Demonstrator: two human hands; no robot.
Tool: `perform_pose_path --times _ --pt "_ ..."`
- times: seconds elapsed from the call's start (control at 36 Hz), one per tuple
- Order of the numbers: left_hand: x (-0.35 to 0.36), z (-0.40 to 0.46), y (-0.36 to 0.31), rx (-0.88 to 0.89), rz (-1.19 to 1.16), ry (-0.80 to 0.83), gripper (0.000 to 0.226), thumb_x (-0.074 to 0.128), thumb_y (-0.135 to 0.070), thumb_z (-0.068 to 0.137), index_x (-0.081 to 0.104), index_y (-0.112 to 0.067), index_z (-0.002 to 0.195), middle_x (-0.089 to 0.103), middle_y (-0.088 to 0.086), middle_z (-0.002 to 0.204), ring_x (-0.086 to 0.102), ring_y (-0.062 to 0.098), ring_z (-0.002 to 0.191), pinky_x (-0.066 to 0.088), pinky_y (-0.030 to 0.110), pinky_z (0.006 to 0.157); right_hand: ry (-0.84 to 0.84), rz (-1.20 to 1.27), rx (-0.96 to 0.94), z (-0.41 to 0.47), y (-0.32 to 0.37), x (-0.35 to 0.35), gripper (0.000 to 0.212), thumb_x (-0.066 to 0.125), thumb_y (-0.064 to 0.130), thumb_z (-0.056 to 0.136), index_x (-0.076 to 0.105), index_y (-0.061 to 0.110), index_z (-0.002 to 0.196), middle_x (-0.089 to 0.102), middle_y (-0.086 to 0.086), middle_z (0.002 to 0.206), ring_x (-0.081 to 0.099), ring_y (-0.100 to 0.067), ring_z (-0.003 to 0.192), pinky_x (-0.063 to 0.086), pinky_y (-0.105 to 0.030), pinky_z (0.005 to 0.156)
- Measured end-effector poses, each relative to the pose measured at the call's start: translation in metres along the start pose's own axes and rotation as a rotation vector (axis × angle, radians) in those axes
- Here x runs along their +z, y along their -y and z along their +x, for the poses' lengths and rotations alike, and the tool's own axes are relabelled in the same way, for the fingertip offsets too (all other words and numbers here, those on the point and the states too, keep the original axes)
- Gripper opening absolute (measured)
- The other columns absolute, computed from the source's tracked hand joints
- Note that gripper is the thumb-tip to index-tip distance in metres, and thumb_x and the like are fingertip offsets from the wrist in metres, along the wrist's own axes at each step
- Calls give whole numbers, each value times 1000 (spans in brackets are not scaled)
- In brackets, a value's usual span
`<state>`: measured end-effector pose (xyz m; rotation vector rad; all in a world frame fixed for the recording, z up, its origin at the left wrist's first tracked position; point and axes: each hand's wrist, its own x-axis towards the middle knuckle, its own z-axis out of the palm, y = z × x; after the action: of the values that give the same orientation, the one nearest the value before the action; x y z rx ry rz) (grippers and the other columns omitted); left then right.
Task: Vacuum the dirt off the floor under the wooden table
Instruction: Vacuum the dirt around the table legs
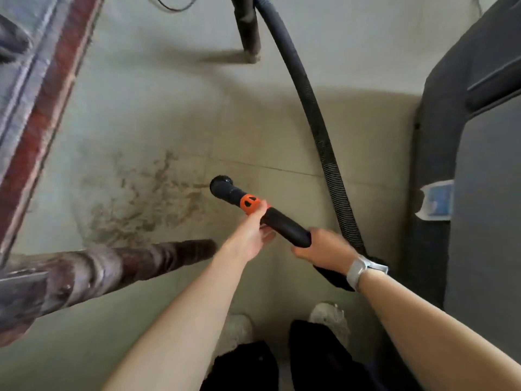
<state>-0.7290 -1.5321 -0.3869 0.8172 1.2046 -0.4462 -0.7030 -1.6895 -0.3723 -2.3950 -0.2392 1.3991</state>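
- Table edge (pixel 36 88) is seen at far left, reddish-brown and grey, heavily blurred and cut off by the frame; its top cannot be made out.
- A dark wooden table leg (pixel 118 266) is seen at lower left, slanting in from the left edge, blurred; its foot is near the left hand.
- Dirt (pixel 143 198) is spread as brownish smears on the pale floor (pixel 169 108), between the table edge and the nozzle; its edges are hard to make out.
- The vacuum nozzle (pixel 221 187), black with an orange collar (pixel 249 204), is pointed at the dirt's right edge; contact with the floor cannot be told.
- The left hand (pixel 249 238) is held at the tube just behind the collar, fingers wrapped around it, mostly hidden under the tube.
- A second table leg (pixel 248 26) is seen at top centre, cut off above.
- The right hand (pixel 324 246) is clasped around the tube's rear end; a pale wristband (pixel 356 270) is worn.
- The ribbed black hose (pixel 318 122) is arched from the top edge down behind the right hand.
- Two pale shoes (pixel 328 314) are partly hidden by dark trousers.
- A grey seat (pixel 479 165) is cut off at right, with a blue-white label (pixel 437 198), unreadable.
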Motion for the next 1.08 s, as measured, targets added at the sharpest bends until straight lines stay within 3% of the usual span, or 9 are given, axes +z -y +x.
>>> perform_pose_path --times 0.08,0.19,0.39,0.5,0.61,0.75,0.86,1.0,1.08 --pt "-14 36 -6 1 -60 0 50 49 -40 96 45 -7 133 57 10 127 57 24 113 45 35 92 16 -67 -60 32 -8 -3 26 61 43 83 58 23 99 65 0 88 64 -20 83 49 -29 72" --pt "-20 70 -3 11 -178 13 42 59 -35 91 50 -10 124 62 10 109 61 23 95 50 36 80 -1 -199 -126 69 -18 -11 31 61 49 81 57 25 100 65 4 83 64 -16 79 52 -30 72" --pt "-25 116 -14 95 -275 65 18 57 -30 94 53 -14 101 63 6 98 61 21 89 44 38 88 -498 -521 -433 112 -1 2 32 48 44 92 45 23 116 62 1 100 62 -23 85 34 -29 61" --pt "-27 137 -20 128 -233 112 33 56 -35 94 50 -15 119 63 6 111 62 19 94 44 39 91 -594 -655 -445 141 17 17 30 43 34 95 41 17 119 59 -3 103 63 -28 84 34 -31 58" --pt "-31 154 -19 156 -128 148 49 58 -38 92 46 -17 134 63 6 121 66 16 95 49 35 72 -570 -643 -430 162 22 22 26 47 32 92 43 15 112 65 -6 98 63 -31 84 34 -31 58" --pt "-48 150 -6 286 153 38 40 56 -41 93 52 -18 126 63 0 119 60 16 108 43 36 94 -600 -637 -418 168 17 10 26 50 32 90 47 14 109 66 -9 95 63 -33 84 31 -31 57" --pt "-77 144 14 435 438 -217 44 52 -32 96 44 -13 135 56 8 129 57 22 109 43 26 80 -646 -552 -331 174 15 -16 25 53 33 88 50 14 103 65 -13 92 61 -35 80 33 -32 58" --pt "-102 141 42 518 783 -286 50 53 -21 95 37 -7 140 48 16 137 50 29 122 43 36 101 -544 -543 -269 171 13 -27 19 57 34 84 46 21 93 51 -4 79 53 -29 74 37 -30 61" --pt "-109 142 60 576 1016 -308 48 51 -20 95 39 -8 140 46 14 140 46 28 127 38 33 104 -407 -541 -301 164 6 -23 18 60 32 82 46 22 88 52 0 75 53 -25 72 37 -29 60"
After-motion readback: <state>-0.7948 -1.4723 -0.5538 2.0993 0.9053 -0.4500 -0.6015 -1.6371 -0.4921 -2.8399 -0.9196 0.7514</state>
